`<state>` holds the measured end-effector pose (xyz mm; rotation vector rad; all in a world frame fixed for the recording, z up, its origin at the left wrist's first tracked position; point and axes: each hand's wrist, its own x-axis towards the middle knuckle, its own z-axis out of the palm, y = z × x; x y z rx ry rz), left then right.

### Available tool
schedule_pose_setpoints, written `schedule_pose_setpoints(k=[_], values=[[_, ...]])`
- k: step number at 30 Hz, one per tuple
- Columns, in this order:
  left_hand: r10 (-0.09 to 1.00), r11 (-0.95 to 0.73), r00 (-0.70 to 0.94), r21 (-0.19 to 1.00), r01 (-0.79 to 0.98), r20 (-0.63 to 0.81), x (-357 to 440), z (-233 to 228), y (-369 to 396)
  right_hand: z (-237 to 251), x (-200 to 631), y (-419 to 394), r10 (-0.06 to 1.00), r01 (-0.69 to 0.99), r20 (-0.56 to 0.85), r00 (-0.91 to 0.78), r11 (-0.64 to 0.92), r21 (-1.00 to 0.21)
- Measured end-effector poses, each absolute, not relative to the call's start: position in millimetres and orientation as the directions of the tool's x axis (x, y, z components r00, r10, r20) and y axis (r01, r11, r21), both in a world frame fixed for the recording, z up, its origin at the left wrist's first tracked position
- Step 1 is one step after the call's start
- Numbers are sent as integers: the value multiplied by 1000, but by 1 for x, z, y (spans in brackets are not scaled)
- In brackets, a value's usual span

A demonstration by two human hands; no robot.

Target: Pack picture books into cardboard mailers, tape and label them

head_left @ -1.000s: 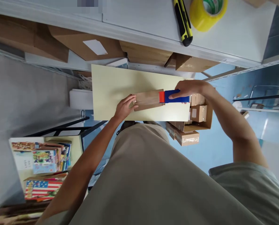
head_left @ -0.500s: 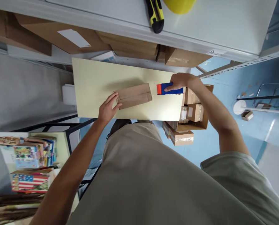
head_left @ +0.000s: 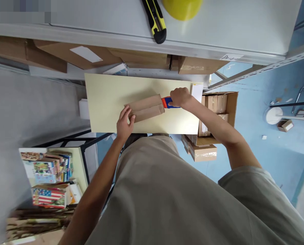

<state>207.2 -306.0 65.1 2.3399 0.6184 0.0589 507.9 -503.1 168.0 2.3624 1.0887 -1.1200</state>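
SURFACE: pale yellow tabletop | ON IT: flat brown paper bag near centre; white sheet at right far corner | UPPER SURFACE: grey shelf | ON IT: yellow-black utility knife; yellow tape roll, partly cut off by frame edge
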Motion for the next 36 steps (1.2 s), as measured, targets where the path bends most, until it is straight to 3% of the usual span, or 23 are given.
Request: schedule_pose_setpoints(k=[8, 12, 18, 23, 25, 30, 36], values=[[477, -673, 874, 600, 432, -94, 225, 60, -295, 169, 497, -497, 471, 703, -772, 427, -709, -44], [525, -646, 845, 601, 470, -97, 236, 53, -284, 167, 479, -483, 503, 677, -750, 430, -729, -101], [670, -599, 725, 463, 653, -157, 234, 41, -257, 140, 446, -474, 580, 569, -746, 328, -751, -335], [620, -668, 773, 424, 611, -137, 222, 33, -241, 110, 458, -506, 636, 341, -766, 100, -745, -574], [619, -671, 777, 440, 597, -110, 221, 29, -240, 108, 468, -519, 643, 254, -764, 58, -749, -612], [613, -683, 785, 438, 584, -90, 221, 26, -241, 131, 472, -525, 599, 328, -792, 117, -776, -539], [603, -667, 791, 482, 568, -98, 220, 26, -243, 154, 415, -480, 466, 542, -797, 385, -813, -214]])
